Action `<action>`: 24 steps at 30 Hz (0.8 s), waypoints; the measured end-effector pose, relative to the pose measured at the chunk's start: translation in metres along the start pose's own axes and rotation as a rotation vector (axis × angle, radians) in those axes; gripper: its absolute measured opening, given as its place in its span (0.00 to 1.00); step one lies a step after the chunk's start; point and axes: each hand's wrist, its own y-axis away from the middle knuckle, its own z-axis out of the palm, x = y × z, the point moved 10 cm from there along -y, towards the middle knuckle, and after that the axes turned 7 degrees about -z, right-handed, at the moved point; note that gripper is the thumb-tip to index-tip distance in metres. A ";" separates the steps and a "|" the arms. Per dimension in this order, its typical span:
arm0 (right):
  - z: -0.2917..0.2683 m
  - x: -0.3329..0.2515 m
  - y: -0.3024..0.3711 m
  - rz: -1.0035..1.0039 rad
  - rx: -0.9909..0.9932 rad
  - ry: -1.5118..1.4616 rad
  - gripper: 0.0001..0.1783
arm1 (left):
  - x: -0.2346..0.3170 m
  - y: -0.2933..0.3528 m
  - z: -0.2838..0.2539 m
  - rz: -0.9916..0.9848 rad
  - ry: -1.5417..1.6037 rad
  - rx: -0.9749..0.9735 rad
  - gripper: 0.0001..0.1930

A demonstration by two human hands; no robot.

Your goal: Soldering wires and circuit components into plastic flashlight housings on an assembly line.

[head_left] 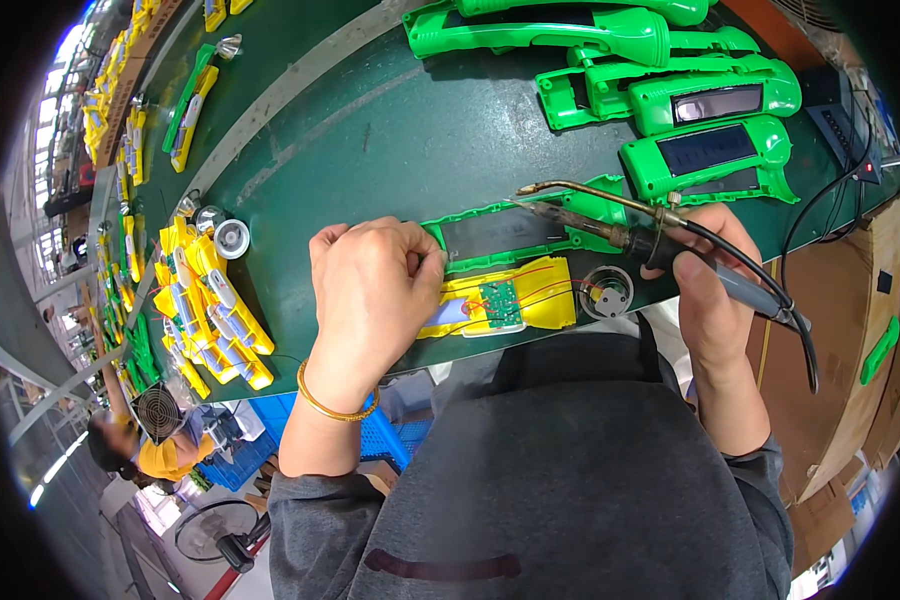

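Note:
My right hand (715,290) is wrapped round a soldering iron (745,285), its tip pointing left over a green plastic shell half (480,262) with a dark panel inside. A thin curved metal solder-feed tube (580,188) runs along the iron. My left hand (375,275) is closed, thumb against fingers, at the shell's left end; what it pinches is hidden. Nearest me lies a yellow housing (550,290) with a green circuit board (500,305), a pale battery and red and black wires. The wires run to a round lamp head (607,293) beside it.
Several green flashlight-like shells (705,150) are piled at the far right. Yellow housings (205,310) with batteries are heaped at left, beside round reflectors (232,238). A control box (845,130) with a cable stands right, above cardboard (820,350). Another person (165,455) sits at far left.

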 end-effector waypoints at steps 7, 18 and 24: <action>0.005 0.006 0.004 0.022 -0.035 0.030 0.12 | 0.003 0.002 0.001 0.000 -0.070 0.014 0.04; 0.014 0.007 -0.013 0.074 -0.061 -0.036 0.14 | 0.005 0.013 -0.011 -0.034 -0.067 -0.067 0.04; 0.012 0.004 -0.012 0.052 -0.015 -0.144 0.13 | 0.027 0.038 -0.052 0.002 0.150 0.371 0.05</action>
